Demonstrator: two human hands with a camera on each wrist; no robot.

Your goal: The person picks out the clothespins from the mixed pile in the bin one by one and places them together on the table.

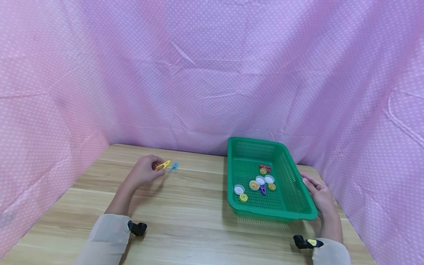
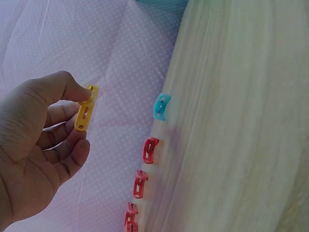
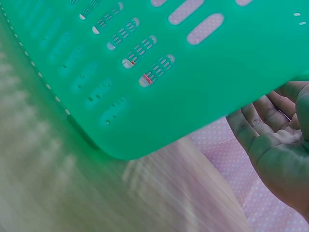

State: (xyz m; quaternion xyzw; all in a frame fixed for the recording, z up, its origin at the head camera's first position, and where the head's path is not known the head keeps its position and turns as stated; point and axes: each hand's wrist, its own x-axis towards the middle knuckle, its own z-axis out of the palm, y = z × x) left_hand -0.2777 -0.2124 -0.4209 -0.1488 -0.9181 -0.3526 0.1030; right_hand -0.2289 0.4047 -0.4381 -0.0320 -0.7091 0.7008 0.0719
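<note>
Left fingers (image 2: 63, 113) clamped on yellow clothespin (image 2: 83, 116), right fingers (image 1: 310, 185) (grip unclear) at green basket rim (image 1: 271, 214), tabletop (image 1: 192, 206) stretching between

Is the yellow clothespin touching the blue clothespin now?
Apart: the left wrist view shows dotted cloth between the yellow clothespin and the blue clothespin.

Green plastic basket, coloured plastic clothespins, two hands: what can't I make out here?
Head view: row of red plastic clothespins, mostly hidden by the left hand.
Head view: fine pattern on the frontmost round yellow cap, too small.
Left wrist view: lowest red clothespin, cut off by the bottom edge.
Right wrist view: most contents of the green plastic basket, hidden by its wall.
</note>
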